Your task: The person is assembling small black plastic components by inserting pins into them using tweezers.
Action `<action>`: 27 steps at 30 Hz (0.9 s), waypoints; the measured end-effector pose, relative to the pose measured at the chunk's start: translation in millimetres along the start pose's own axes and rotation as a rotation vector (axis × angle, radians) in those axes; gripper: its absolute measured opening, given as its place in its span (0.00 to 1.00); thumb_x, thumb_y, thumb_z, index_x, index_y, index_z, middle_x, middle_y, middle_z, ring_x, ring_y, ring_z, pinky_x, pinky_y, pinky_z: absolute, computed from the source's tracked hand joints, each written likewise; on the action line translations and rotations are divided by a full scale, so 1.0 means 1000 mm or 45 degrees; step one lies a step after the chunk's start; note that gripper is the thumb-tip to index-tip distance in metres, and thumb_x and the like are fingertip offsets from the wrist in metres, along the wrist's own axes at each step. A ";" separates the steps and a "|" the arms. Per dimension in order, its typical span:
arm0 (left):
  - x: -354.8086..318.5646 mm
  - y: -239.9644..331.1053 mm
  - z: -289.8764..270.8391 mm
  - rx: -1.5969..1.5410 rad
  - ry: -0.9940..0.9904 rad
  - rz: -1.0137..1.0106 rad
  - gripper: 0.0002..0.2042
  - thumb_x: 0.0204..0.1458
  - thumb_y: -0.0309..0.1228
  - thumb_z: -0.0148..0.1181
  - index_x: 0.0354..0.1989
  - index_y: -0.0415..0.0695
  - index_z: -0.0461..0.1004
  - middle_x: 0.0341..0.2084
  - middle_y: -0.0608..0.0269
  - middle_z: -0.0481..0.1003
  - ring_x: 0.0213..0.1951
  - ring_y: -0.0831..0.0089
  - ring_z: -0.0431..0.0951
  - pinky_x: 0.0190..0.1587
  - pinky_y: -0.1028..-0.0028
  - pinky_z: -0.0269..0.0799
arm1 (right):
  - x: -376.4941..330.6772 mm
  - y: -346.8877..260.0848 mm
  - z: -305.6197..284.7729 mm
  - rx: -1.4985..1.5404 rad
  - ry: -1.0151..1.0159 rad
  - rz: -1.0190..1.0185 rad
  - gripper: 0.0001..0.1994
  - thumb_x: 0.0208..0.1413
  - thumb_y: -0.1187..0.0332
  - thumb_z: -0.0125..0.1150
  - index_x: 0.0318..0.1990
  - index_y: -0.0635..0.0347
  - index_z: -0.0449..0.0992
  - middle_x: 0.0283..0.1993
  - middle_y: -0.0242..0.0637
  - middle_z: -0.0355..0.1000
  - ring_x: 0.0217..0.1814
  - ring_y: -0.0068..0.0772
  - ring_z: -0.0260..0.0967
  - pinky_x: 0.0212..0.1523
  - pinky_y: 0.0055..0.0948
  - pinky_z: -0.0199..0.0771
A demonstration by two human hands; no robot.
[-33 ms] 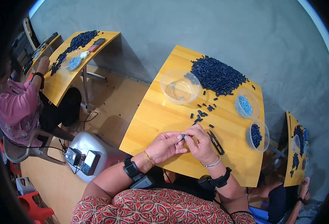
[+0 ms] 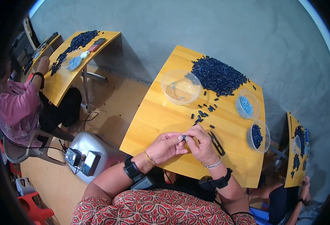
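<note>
Though mostly hidden by fingertips, a small dark piece [image 2: 183, 137] is pinched between both hands [image 2: 185, 144].

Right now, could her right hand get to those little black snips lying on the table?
Probably yes. The snips lie on the bare table just beside the right hand, with nothing between them. But both hands pinch a small dark piece, so she would have to let go first.
</note>
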State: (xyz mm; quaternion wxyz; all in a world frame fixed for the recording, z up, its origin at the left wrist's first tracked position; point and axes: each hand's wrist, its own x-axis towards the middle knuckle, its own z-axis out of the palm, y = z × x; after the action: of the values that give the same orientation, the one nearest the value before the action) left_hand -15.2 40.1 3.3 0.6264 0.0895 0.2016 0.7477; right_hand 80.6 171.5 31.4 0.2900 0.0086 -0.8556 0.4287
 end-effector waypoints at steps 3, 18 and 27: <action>-0.001 0.002 0.000 -0.002 0.011 -0.070 0.08 0.53 0.28 0.49 0.38 0.39 0.70 0.23 0.67 0.69 0.28 0.78 0.71 0.38 0.74 0.73 | 0.000 -0.002 -0.002 0.031 -0.014 0.017 0.06 0.45 0.79 0.54 0.33 0.62 0.70 0.28 0.39 0.65 0.30 0.36 0.64 0.31 0.27 0.65; 0.000 -0.003 0.002 0.347 0.257 0.011 0.07 0.50 0.26 0.53 0.36 0.38 0.71 0.25 0.64 0.72 0.24 0.78 0.72 0.32 0.75 0.74 | 0.004 -0.015 -0.009 0.008 -0.228 0.230 0.05 0.48 0.77 0.53 0.33 0.65 0.71 0.24 0.36 0.68 0.25 0.28 0.65 0.27 0.21 0.63; -0.001 -0.003 0.003 0.319 0.137 0.109 0.09 0.52 0.25 0.49 0.39 0.35 0.70 0.26 0.63 0.71 0.29 0.77 0.73 0.37 0.75 0.74 | -0.009 0.000 -0.010 0.587 -0.067 0.586 0.03 0.52 0.74 0.52 0.31 0.64 0.66 0.23 0.28 0.64 0.25 0.16 0.63 0.27 0.16 0.64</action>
State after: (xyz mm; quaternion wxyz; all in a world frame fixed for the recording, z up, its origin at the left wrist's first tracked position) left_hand -11.2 39.9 5.3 0.5660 0.1354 0.3226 0.7465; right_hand 93.1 176.8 32.0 0.1536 -0.1085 -0.7226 0.6652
